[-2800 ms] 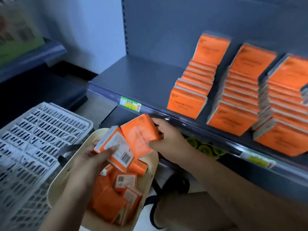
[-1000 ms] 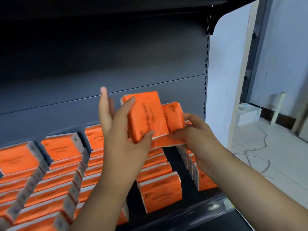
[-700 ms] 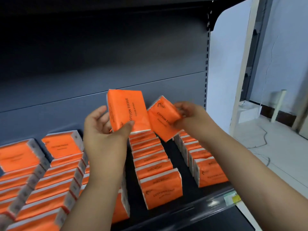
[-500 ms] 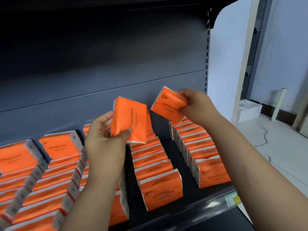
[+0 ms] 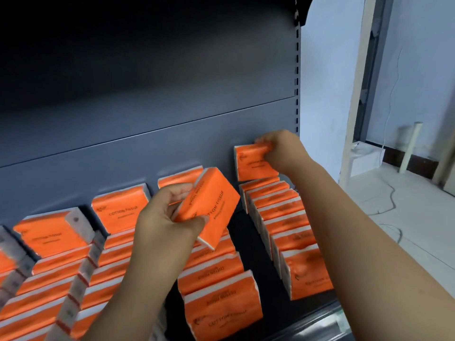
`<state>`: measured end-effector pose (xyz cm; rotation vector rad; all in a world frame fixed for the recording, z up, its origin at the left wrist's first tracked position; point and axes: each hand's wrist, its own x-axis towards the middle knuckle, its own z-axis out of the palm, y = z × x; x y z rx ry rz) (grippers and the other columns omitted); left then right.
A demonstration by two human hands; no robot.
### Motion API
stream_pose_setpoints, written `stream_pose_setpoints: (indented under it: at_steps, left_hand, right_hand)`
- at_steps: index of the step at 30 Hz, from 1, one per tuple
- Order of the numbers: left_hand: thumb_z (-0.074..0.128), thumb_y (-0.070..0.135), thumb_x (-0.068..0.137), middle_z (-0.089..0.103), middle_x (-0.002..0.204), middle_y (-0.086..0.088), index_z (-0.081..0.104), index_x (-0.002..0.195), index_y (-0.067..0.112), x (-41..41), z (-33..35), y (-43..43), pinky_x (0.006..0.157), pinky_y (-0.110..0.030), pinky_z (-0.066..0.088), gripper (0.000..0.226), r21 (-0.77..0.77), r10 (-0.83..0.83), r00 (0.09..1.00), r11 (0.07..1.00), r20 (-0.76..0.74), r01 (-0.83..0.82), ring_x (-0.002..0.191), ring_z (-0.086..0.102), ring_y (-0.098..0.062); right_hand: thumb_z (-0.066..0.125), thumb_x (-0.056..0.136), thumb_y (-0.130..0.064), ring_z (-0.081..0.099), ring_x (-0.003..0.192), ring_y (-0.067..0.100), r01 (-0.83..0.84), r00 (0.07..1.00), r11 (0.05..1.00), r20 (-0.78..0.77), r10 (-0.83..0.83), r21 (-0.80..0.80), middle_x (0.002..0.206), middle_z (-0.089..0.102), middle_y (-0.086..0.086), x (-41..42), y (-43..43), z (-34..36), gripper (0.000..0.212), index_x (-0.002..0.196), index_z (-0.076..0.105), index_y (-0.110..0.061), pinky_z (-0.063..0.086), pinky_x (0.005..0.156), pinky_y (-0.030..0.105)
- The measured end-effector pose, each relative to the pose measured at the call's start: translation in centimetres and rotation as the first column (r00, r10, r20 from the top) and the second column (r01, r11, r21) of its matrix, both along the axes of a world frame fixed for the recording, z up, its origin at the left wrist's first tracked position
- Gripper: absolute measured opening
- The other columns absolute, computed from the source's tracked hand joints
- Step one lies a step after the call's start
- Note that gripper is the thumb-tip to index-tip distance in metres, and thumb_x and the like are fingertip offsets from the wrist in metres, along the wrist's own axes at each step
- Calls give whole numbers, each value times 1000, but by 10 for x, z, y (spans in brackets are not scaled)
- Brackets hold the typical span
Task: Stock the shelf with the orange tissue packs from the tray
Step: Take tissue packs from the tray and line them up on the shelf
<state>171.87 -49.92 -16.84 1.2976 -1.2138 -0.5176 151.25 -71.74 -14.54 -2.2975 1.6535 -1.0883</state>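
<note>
My left hand (image 5: 162,227) grips an orange tissue pack (image 5: 211,205), tilted, above the middle row of packs on the dark grey shelf (image 5: 248,244). My right hand (image 5: 280,151) holds a second orange pack (image 5: 253,163) upright at the back of the rightmost row (image 5: 288,232), close to the shelf's back panel (image 5: 147,148). Several rows of orange packs stand one behind another across the shelf. The tray is out of view.
A perforated upright (image 5: 297,70) ends the shelf on the right. Beyond it are a pale wall, a white post (image 5: 355,94) and a white floor with a cable (image 5: 389,198). The shelf's front rail (image 5: 320,321) runs along the bottom right.
My right hand has carried its pack back and down to the rear of the rightmost row. My left hand has lowered and tilted its pack over the middle row.
</note>
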Motion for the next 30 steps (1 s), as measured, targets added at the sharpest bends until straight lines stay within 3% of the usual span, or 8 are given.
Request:
stream_pose_setpoints:
  at_steps: [6, 11, 16, 25, 30]
  left_hand:
    - [78, -10, 82, 74, 104, 26, 71, 106, 40, 0, -4, -3, 82, -28, 57, 56, 67, -26, 996, 998, 84, 20, 98, 71, 4]
    - [71, -13, 85, 71, 93, 33, 70, 101, 43, 0, -3, 1, 56, -12, 54, 58, 78, -23, 992, 997, 121, 14, 82, 70, 6]
    - [70, -12, 86, 72, 94, 32, 71, 101, 42, -6, -2, 5, 60, -9, 52, 56, 72, -64, 990, 996, 124, 56, 84, 70, 6]
    - [72, -11, 86, 72, 97, 33, 69, 105, 42, -10, -6, 3, 64, -10, 53, 57, 73, -95, 990, 993, 105, 87, 88, 70, 8]
    - [73, -6, 87, 72, 99, 30, 70, 106, 42, -11, -10, -2, 67, -15, 55, 52, 77, -87, 995, 994, 54, 83, 90, 71, 5]
  right_hand:
    - [57, 85, 2, 64, 111, 32, -12, 1000, 1000, 3, 12, -13, 123, 64, 9, 11, -11, -26, 50, 119, 77, -27, 52, 96, 38]
    - [52, 95, -5, 52, 117, 36, 44, 999, 995, -19, -46, -88, 127, 49, 11, 14, -5, -30, 43, 124, 74, -28, 52, 91, 46]
    - [54, 95, -3, 52, 116, 38, 109, 990, 982, -77, -122, -152, 123, 54, 11, 17, 2, -27, 43, 126, 74, -25, 53, 82, 43]
    - [55, 93, -2, 49, 115, 37, 168, 966, 974, -171, -194, -154, 119, 52, 12, 19, 7, -26, 43, 127, 71, -23, 52, 79, 42]
    - [64, 84, -7, 47, 118, 34, 256, 889, 949, -342, -306, -183, 125, 49, 10, 31, 27, -14, 42, 124, 65, -19, 37, 76, 36]
